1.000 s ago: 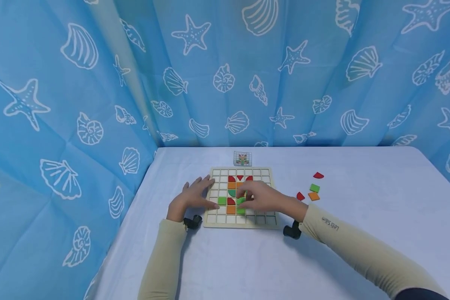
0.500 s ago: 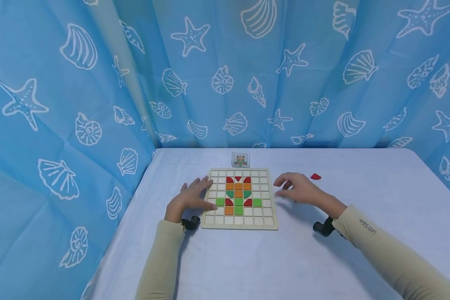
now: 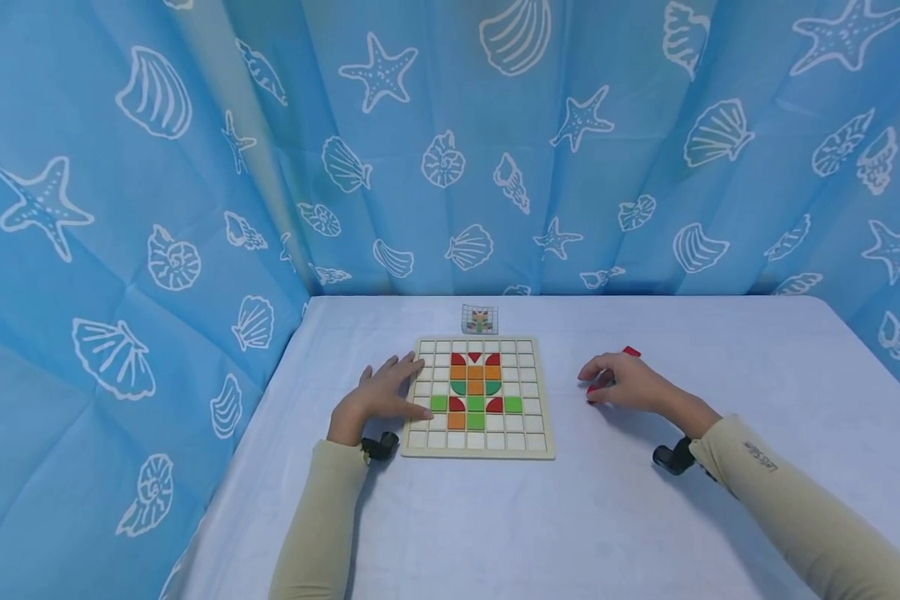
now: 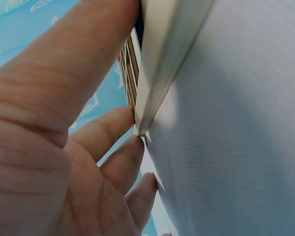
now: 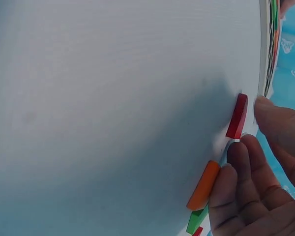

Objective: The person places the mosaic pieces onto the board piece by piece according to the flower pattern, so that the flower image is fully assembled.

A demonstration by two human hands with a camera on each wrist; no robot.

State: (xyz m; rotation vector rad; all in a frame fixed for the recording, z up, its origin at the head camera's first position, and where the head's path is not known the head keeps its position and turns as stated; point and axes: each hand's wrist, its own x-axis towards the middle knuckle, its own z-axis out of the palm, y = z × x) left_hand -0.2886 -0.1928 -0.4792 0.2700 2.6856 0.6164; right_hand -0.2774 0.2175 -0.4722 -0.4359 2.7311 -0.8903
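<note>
A square wooden grid board (image 3: 546,417) bears red, orange and green mosaic tiles in a near-symmetrical pattern. My left hand (image 3: 382,393) lies at its left side, fingers spread and thumb over the edge; in the left wrist view the fingertips meet the board's edge (image 4: 155,73). To the right of the board, my right hand (image 3: 626,383) is low over loose tiles, fingers lightly bent. A red quarter-round tile (image 5: 237,116) lies by the thumb and fingertips, not pinched. An orange tile (image 5: 203,186) and a green tile (image 5: 196,220) lie beside the fingers, hidden by the hand in the head view.
Behind the board lies a small pattern card (image 3: 480,319). Another red tile (image 3: 632,351) shows just beyond the right hand. A white cloth (image 3: 480,525) covers the table, and a blue shell-print curtain (image 3: 450,217) hangs at the back and left.
My right hand has left the board and moved right to the loose tiles. A red tile and a green tile now show on the board's right side. The left hand stays at the board's edge.
</note>
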